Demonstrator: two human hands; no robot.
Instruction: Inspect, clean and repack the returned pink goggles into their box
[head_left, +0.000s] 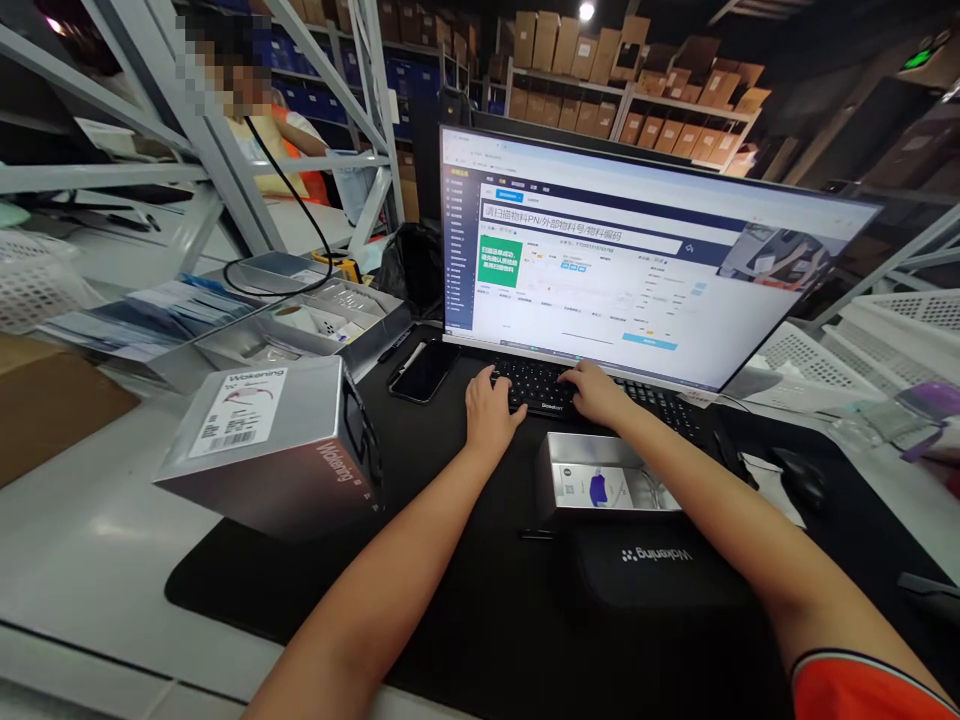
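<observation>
Both hands are at a black keyboard (pixel 541 392) below a large monitor (pixel 600 270) with a web page on it. My left hand (pixel 489 408) rests on the keyboard's left end, fingers spread. Over the middle keys is my right hand (pixel 595 394), its index finger stretched out and its other fingers partly curled, with nothing seen in it. Under my right forearm sits an open silver box (pixel 553 480) holding a printed card (pixel 598 487). Nearer me lies a black case (pixel 645 570) marked Wakening. A tall silver Wakening box (pixel 255 450) stands left of my left forearm.
A phone (pixel 424 370) lies left of the keyboard, and a mouse (pixel 801 480) is at the right. Behind the tall box are open grey boxes (pixel 300 320) with small items. White perforated baskets (pixel 817 360) stand right of the monitor. A person (pixel 289 150) is beyond the metal frame.
</observation>
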